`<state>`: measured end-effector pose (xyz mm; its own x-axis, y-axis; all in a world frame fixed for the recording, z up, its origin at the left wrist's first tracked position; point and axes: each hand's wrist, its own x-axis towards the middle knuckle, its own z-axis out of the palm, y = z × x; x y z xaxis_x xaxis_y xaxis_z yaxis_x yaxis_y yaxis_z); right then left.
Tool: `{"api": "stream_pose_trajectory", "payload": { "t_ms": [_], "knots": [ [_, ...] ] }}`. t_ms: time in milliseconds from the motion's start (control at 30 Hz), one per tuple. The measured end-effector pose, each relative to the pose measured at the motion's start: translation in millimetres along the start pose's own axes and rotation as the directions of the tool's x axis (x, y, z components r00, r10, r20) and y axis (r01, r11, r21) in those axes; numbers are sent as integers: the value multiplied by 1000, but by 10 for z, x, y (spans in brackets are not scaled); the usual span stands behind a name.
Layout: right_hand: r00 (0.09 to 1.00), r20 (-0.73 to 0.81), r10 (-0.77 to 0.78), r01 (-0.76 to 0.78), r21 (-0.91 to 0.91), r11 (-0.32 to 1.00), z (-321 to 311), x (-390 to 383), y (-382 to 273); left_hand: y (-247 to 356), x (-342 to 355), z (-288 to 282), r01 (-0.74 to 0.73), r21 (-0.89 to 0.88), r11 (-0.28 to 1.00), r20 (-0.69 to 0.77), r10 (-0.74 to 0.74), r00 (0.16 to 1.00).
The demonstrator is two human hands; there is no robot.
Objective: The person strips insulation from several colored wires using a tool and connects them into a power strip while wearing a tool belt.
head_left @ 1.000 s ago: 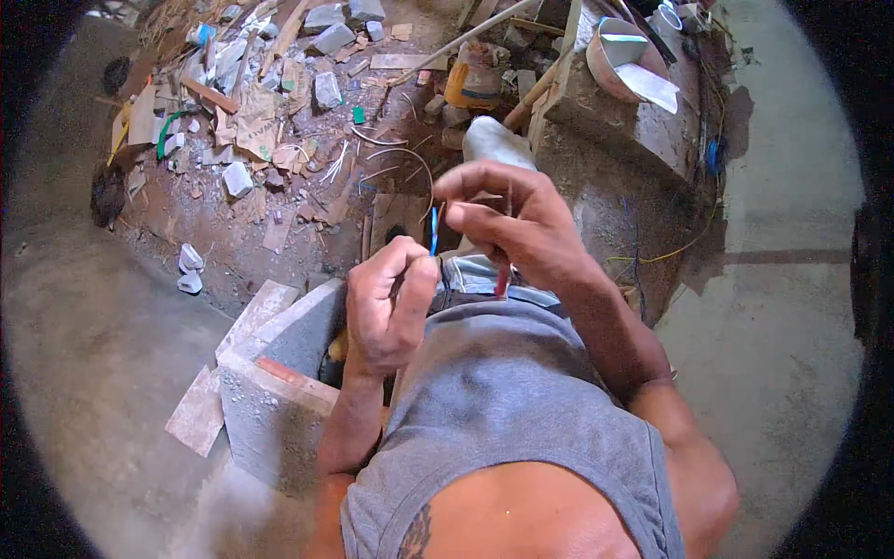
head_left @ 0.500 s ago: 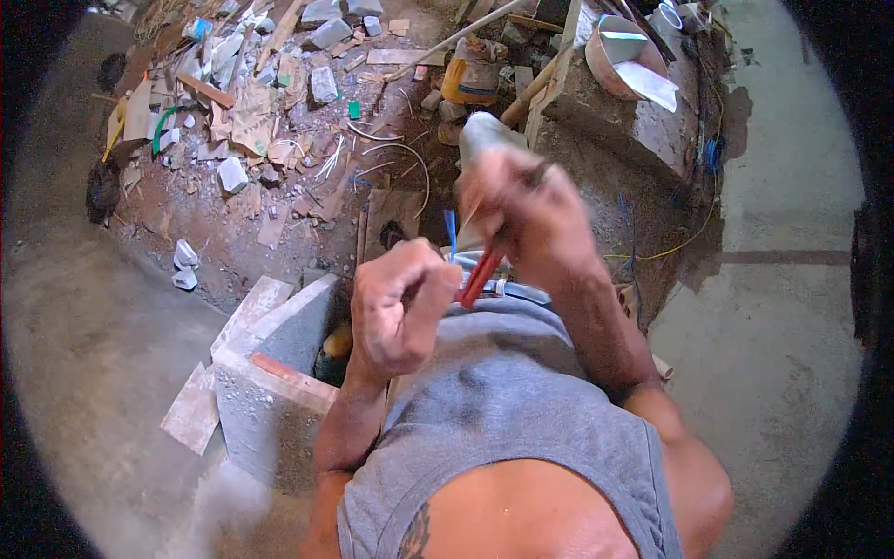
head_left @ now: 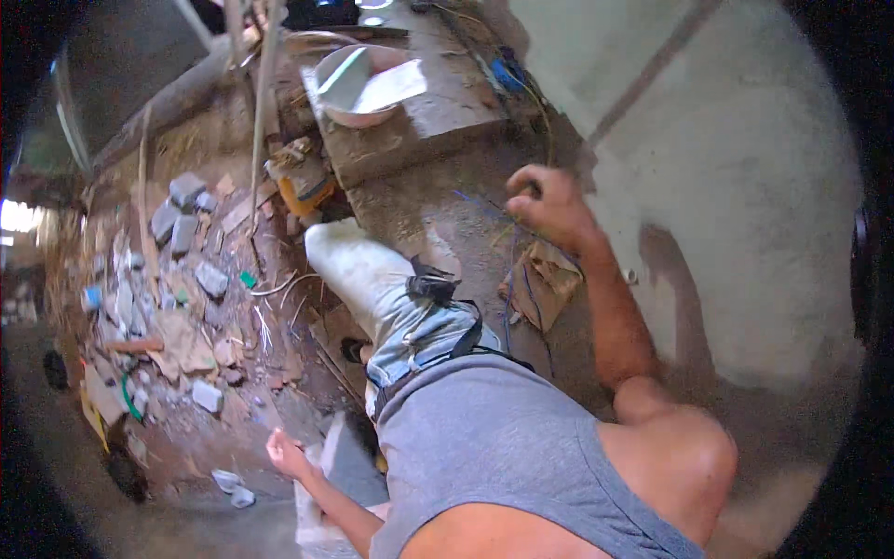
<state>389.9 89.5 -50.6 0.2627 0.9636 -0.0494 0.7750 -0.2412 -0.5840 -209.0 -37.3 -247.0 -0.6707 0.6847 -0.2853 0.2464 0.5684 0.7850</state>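
Note:
Out to the right, my right hand (head_left: 551,210) hangs over the ground beside the concrete ledge. Its fingers curl loosely with a gap at the thumb, and no object shows in them. Thin blue wire (head_left: 492,211) lies on the ground close by. At lower left, my left hand (head_left: 287,454) is above the rubble edge, near a pale slab block (head_left: 349,456). Its fingers are bunched together; what they hold, if anything, is too small to make out. A black pouch or cloth (head_left: 433,284) sits on my jeans at the thigh.
Rubble with broken blocks (head_left: 184,228), cardboard and white wire offcuts (head_left: 264,328) covers the ground on the left. A round basin (head_left: 358,116) stands on the concrete ledge (head_left: 391,154). Torn brown paper (head_left: 540,287) lies below my right hand. Upright poles (head_left: 264,121) stand beyond.
My hands have parted, right hand outward and left hand down to the lower left. The red-handled tool and blue wire piece between them no longer show. The view has turned toward the right.

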Motion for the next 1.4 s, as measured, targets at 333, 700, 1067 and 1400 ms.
{"api": "stream_pose_trajectory", "payload": {
  "t_ms": [333, 700, 1067, 1400],
  "knots": [
    [842, -363, 400, -464, -107, 879, -446, 365, 1554, -616, -159, -35, 255, 116, 960, 333, -280, 900],
    [951, -139, 275, -286, -72, 955, 26, 1604, 804, -193, -713, 3, -22, 387, 922, 554, -214, 804],
    [962, -200, 187, -241, -289, 927, -46, 3143, 1199, 266, -803, 132, 67, 383, 921, 405, -232, 885],
    [984, 3, 176, -153, -479, 864, 321, 4151, 1816, 352, -564, 274, 84, 504, 859, 477, -359, 802]
  ]
}}
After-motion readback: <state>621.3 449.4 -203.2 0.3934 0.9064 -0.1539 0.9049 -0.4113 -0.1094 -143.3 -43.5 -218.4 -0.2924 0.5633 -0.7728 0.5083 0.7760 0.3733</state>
